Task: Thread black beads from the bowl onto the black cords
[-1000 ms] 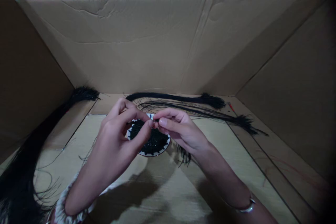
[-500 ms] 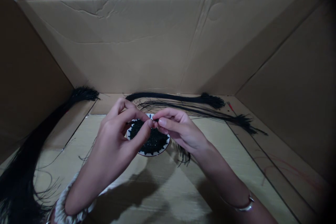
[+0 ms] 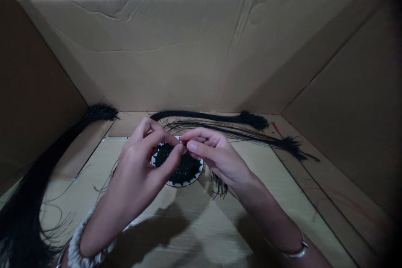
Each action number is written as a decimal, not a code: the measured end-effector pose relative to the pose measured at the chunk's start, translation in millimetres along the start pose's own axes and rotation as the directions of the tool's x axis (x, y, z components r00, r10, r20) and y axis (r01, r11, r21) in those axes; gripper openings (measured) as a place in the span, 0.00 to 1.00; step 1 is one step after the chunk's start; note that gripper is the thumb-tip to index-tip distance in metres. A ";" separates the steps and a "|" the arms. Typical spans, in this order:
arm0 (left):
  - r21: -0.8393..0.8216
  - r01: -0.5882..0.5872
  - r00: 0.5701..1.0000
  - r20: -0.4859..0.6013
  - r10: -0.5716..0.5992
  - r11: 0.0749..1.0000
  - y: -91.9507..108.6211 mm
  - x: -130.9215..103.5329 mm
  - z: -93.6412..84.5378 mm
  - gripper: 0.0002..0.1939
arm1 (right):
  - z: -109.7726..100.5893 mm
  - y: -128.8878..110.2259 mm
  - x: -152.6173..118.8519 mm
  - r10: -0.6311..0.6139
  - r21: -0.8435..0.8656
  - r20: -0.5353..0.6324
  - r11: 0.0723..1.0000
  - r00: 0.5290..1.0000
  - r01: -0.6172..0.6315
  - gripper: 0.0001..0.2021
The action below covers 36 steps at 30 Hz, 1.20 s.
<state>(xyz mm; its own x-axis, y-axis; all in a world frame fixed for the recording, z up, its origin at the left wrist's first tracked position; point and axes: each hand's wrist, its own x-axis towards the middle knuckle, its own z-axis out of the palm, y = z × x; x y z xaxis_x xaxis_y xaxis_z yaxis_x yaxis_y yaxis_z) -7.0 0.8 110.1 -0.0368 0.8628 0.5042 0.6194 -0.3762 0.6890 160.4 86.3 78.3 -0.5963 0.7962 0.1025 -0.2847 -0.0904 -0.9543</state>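
Observation:
Over the plate, my left hand (image 3: 144,159) pinches with thumb and forefinger, its tip touching those of my right hand (image 3: 216,150). My right hand is closed in a pinch too. A tiny dark bit shows between the fingertips, too small to name. Beneath them sits a round patterned plate (image 3: 188,183) heaped with small glinting black pieces (image 3: 179,167), likely beads, partly covered by my hands. Thin black strands (image 3: 220,186) hang below my right hand, and a few more stick out by my left wrist.
A thick bundle of black strands (image 3: 34,184) runs along the left side. Two more bundles lie at the back, one (image 3: 201,116) against the cardboard wall (image 3: 176,58), the other (image 3: 251,134) nearer. A small red-handled thing (image 3: 275,127) lies at the right back.
My right hand's fingertips have moved slightly left, closer against my left fingertips, hiding more of the small dark bit. The left hand has barely shifted.

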 end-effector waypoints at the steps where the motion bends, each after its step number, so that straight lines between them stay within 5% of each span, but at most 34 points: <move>1: 0.007 -0.003 1.000 0.001 0.003 1.000 0.3 0.2 -0.1 0.03 | 0.7 0.2 -0.1 0.001 -0.004 -0.003 1.000 1.000 -0.001 0.06; 15: 0.120 -0.034 0.998 -0.049 0.040 0.992 -4.1 1.5 2.5 0.05 | 6.5 -5.9 -6.7 -0.206 -0.218 -0.014 0.956 0.978 0.199 0.06; 36: 0.127 -0.037 0.998 -0.051 0.044 0.991 2.7 1.6 -1.0 0.10 | 7.7 -3.0 -8.7 -0.361 -0.485 -0.029 0.821 0.932 0.303 0.06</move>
<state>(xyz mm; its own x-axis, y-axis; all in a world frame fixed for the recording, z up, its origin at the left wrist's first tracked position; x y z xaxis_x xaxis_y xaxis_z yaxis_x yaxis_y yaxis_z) -6.1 0.8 113.3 -0.0493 0.8272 0.5598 0.7152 -0.3620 0.5979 160.6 75.1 82.4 -0.4314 0.7919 0.4322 -0.0506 0.4571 -0.8880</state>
